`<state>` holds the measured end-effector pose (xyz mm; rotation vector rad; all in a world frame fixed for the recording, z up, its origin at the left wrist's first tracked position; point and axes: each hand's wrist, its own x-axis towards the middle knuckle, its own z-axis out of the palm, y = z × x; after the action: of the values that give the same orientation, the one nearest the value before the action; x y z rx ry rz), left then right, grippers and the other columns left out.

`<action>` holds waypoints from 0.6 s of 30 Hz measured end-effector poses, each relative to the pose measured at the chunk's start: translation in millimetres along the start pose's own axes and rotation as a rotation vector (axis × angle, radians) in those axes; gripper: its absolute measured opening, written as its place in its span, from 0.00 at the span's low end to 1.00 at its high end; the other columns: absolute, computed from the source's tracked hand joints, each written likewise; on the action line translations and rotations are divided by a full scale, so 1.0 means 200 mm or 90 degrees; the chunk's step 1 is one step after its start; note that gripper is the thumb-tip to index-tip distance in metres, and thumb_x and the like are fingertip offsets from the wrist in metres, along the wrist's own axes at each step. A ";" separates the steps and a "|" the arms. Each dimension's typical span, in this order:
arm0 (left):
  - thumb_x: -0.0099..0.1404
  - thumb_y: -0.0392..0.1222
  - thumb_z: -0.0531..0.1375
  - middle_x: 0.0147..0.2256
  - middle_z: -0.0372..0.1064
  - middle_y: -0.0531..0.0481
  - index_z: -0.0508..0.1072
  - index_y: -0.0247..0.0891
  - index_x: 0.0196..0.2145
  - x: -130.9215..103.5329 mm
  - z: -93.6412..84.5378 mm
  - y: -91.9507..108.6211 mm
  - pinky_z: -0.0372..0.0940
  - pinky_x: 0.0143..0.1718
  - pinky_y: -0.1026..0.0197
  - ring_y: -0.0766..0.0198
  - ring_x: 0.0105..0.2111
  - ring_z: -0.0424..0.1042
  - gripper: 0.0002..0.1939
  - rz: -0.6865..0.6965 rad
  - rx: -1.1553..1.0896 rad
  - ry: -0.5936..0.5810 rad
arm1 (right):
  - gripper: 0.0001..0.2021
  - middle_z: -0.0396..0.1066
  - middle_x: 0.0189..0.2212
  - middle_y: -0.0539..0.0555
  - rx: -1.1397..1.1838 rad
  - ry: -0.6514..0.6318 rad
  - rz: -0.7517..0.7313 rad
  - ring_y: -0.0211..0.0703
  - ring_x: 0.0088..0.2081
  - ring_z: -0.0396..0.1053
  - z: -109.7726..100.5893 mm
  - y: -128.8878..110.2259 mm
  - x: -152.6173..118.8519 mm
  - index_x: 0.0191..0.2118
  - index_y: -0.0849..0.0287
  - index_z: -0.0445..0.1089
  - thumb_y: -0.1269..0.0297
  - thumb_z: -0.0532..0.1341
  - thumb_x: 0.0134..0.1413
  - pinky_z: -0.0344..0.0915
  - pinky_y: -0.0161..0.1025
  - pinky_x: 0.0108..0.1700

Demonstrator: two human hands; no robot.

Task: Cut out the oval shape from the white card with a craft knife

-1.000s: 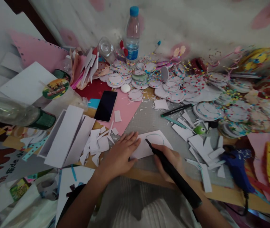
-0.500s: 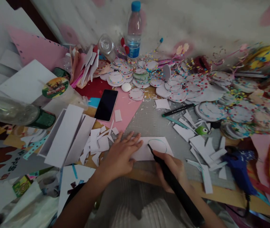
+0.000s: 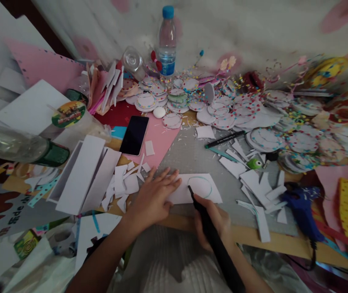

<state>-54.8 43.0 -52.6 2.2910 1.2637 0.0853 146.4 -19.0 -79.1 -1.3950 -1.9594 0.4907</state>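
Observation:
A white rectangular piece of card or foam board lies near the table's front edge, with a teal round outline on it. My left hand lies flat on its left end, fingers spread. A long black pen-shaped tool sits in the closed fingers of my right hand. Its thin tip touches or hovers at the outline's left side; I cannot tell which. Beyond the board, a dark green marker rests on the grey mat.
White offcuts and a blue glue gun lie at the right. Piles of decorated white discs line the back, beside a water bottle. A phone and open white box are at the left.
The whole view has shifted slightly. The black tool's tip stays near the left side of the outline, and more of the outline's lower right shows. My left hand keeps its place on the board.

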 end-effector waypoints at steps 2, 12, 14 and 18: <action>0.56 0.33 0.60 0.65 0.50 0.51 0.59 0.45 0.62 0.00 0.00 0.00 0.33 0.65 0.39 0.53 0.66 0.47 0.36 0.000 0.002 -0.001 | 0.17 0.74 0.30 0.53 0.008 -0.024 -0.006 0.41 0.27 0.73 -0.02 0.01 0.00 0.50 0.58 0.62 0.73 0.55 0.52 0.70 0.36 0.29; 0.56 0.33 0.60 0.65 0.50 0.52 0.59 0.45 0.62 0.01 0.00 0.00 0.33 0.65 0.39 0.53 0.65 0.48 0.36 -0.001 0.006 -0.001 | 0.17 0.74 0.30 0.54 0.036 -0.061 -0.013 0.42 0.29 0.74 -0.07 0.03 -0.03 0.49 0.59 0.63 0.74 0.54 0.52 0.70 0.36 0.29; 0.56 0.33 0.60 0.65 0.50 0.52 0.59 0.45 0.61 0.01 0.00 0.00 0.33 0.65 0.38 0.53 0.65 0.48 0.35 0.001 0.006 -0.003 | 0.18 0.73 0.30 0.54 0.040 -0.068 -0.028 0.42 0.28 0.74 -0.07 0.04 -0.03 0.49 0.60 0.63 0.75 0.54 0.52 0.70 0.36 0.28; 0.57 0.34 0.59 0.65 0.50 0.50 0.59 0.44 0.61 0.01 0.00 -0.01 0.34 0.65 0.38 0.52 0.65 0.48 0.34 0.008 0.009 -0.009 | 0.18 0.74 0.29 0.53 0.040 -0.081 -0.033 0.41 0.26 0.74 -0.10 0.05 -0.03 0.49 0.60 0.63 0.74 0.54 0.51 0.70 0.35 0.26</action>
<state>-55.0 45.0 -54.0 2.3085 1.2473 0.0649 168.6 -22.8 -72.3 -1.2977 -2.0571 0.6242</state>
